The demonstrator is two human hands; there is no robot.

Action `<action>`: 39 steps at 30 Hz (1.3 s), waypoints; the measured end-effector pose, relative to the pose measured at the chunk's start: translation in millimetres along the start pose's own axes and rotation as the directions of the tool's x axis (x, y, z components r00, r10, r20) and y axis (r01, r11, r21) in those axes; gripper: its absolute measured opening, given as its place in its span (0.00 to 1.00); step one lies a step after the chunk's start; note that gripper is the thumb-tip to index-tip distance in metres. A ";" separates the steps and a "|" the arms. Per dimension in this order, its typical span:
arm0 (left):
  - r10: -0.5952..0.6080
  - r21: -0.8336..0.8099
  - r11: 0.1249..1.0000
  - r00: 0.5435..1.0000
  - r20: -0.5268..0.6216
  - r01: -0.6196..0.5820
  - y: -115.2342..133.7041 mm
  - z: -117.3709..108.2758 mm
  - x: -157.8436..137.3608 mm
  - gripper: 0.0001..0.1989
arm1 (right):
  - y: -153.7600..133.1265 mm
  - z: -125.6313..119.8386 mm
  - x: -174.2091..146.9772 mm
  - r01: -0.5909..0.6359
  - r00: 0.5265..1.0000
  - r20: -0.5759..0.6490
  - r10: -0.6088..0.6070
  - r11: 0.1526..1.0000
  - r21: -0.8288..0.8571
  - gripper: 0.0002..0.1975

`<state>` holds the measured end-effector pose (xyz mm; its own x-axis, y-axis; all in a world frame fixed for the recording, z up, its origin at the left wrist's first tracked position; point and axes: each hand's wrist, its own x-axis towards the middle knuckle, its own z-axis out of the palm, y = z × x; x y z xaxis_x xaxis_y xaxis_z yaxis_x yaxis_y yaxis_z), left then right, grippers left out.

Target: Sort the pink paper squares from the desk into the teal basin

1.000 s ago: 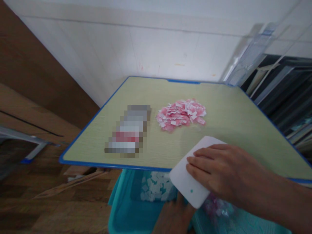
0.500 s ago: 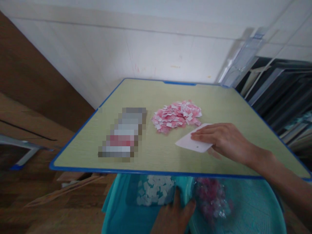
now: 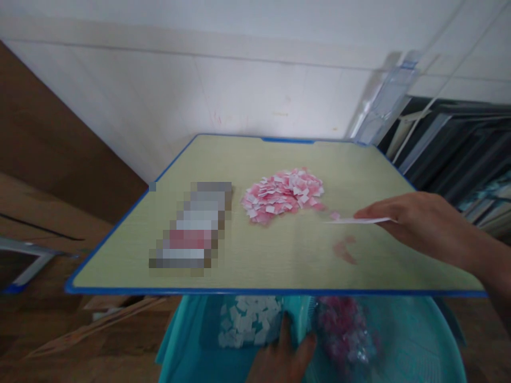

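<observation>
My right hand (image 3: 419, 218) is closed on a thin white card (image 3: 369, 220), seen nearly edge-on over the right half of the board. A small pink piece (image 3: 335, 216) lies by the card's edge, beside a pile of pink and white paper squares (image 3: 281, 194). Below the board's front edge, my left hand (image 3: 281, 351) reaches into a teal basin (image 3: 187, 340). Its forefinger and thumb are spread, and its other fingers are partly hidden. White square pieces (image 3: 251, 322) lie just ahead of it.
A pixelated flat oblong object (image 3: 191, 229) lies on the left of the blue-edged board (image 3: 279, 266). A pink smear (image 3: 346, 250) marks its surface. Clear-wrapped pink items (image 3: 347, 330) sit in a round teal basket (image 3: 415, 340). A clear bottle (image 3: 387, 98) leans behind.
My right hand has moved right and tipped the card from nearly flat to edge-on, exposing the pink smear. My left hand stays in much the same place. The whole view has shifted slightly.
</observation>
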<state>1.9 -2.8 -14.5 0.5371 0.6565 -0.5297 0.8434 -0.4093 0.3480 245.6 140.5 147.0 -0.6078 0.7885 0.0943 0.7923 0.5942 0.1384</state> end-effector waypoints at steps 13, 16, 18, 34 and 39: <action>0.003 -0.011 1.000 0.998 -0.058 -0.003 -5.8 13.4 2.7 0.30 | -3.5 15.1 14.2 -0.222 0.972 0.048 0.231 0.964 -0.146 0.20; -0.002 0.019 1.000 0.999 -0.034 0.003 -6.2 14.9 3.6 0.31 | -14.4 16.7 22.6 -0.165 0.983 0.057 0.176 0.974 -0.154 0.22; -0.017 0.043 0.999 0.999 -0.033 0.019 -5.9 15.2 3.7 0.32 | -17.2 18.7 22.0 -0.150 0.987 0.028 0.157 0.975 -0.164 0.21; -0.009 -0.027 1.000 1.000 -0.003 0.009 -2.2 11.6 1.9 0.32 | -26.7 14.4 38.2 -0.138 0.989 0.027 0.146 0.969 -0.205 0.19; 0.005 -0.051 0.999 1.000 -0.030 -0.006 -3.6 15.0 1.3 0.32 | -23.4 15.0 18.0 -0.047 0.996 0.063 0.056 0.990 -0.136 0.19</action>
<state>-0.3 -10.0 -28.0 0.5404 0.6734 -0.5045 0.8384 -0.3806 0.3900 217.0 143.2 130.6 -0.5580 0.8289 0.0400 0.8055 0.5294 0.2663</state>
